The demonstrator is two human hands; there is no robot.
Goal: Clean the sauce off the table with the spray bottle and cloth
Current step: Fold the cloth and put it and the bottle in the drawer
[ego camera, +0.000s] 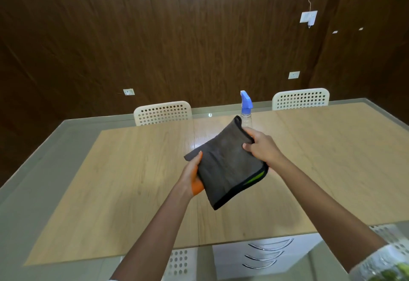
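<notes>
Head cam: both hands hold the folded cloth (225, 165) up over the desk (110, 181). Left grip (192, 175) pinches its near-left edge, right grip (262, 145) clamps the far-right edge. Its long axis runs far-right to near-left. An orange sauce blob (197, 187) peeks out beside the left hand, so I'd say wiping isn't done. The bottle (246, 110) stands upright behind, nozzle pointing left.
</notes>
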